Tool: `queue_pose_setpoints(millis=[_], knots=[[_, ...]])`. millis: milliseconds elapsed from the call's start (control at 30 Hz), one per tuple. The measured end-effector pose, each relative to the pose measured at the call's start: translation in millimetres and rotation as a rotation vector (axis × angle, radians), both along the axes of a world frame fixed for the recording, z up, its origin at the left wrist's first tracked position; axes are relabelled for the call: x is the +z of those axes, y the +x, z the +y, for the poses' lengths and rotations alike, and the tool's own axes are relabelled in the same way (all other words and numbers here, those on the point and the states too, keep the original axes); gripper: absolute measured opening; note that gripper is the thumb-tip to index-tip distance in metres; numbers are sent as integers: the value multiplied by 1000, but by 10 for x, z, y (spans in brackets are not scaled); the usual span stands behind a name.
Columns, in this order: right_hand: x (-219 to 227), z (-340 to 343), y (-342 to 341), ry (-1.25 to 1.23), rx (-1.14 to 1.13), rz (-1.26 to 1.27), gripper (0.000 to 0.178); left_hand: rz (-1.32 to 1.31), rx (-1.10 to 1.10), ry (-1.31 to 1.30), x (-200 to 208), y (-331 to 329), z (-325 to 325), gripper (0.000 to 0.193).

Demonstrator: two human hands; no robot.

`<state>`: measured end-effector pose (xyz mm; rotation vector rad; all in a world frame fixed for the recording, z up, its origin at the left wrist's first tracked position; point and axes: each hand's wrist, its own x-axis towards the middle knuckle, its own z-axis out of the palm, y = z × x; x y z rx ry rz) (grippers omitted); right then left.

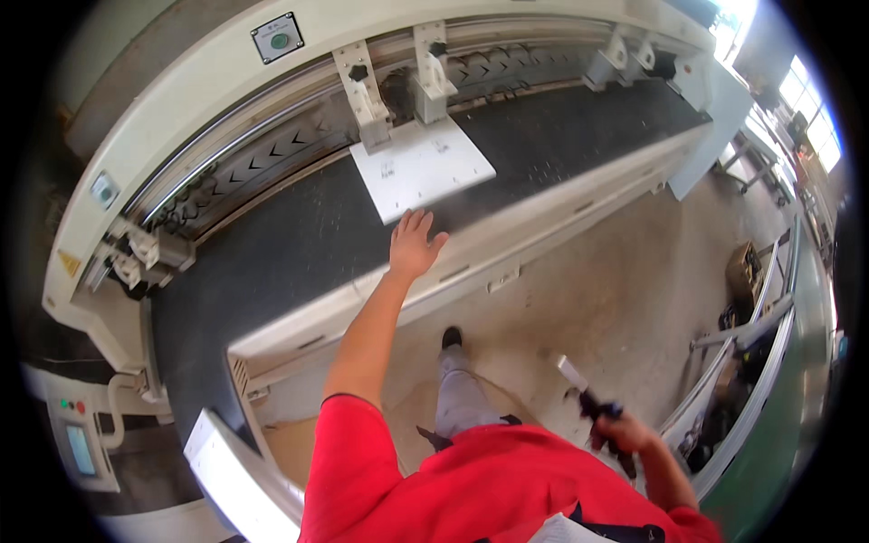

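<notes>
My left hand (415, 246) reaches forward with its fingers spread, right at the near edge of a white panel (425, 167). Whether the fingertips touch that edge I cannot tell. Flat on the black bed of a long machine lies the panel, with small marks and holes on its face. Two clamp-like brackets, a left one (364, 98) and a right one (432, 74), stand at its far edge. Low on the right, my right hand (625, 434) is closed around a black-handled tool (593, 404) with a pale, flat tip. Blur hides the tool's exact kind.
The machine's dark bed (299, 235) runs from lower left to upper right under a cream frame (181, 109). A control box (83, 443) with a screen is at lower left, near a white board (240, 475). A metal rack (738, 362) stands at right.
</notes>
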<state>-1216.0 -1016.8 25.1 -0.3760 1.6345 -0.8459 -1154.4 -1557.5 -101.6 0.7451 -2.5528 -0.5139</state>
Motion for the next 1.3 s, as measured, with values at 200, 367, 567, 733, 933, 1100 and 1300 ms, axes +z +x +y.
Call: queue_pose_setpoints(millis=[200,367,567,733,933,1100,1300], knots=[[458,-1019,-946,-25,-647,-17,59,-332,-10,-80,-155,-1147,-1635,65],[54,-1640,-1340,94,-466,-211,55,-435,-38,-34,-180,-1347,-1467,70],[-911,-2961,-2030,-94,-392,-48,39,-301,119,120,-174,-1875,-439,70],[-790,-4019,-2840,-155,-499,-66,20,52,98,68,-92,-2259,-1052,63],[-1094,-3894,-2461,-187,-380,-685,44,-330,-148,-123,-128,-2454,-1779,64],[-1333,-4434,-1903,-236,-293,-903,42,-358,24,-163,-180,-2167,-1652,61],[-1379,-4663,-2193,-298,-370,-522,35,-483,309,-163,-96,-1172,-1290,64]])
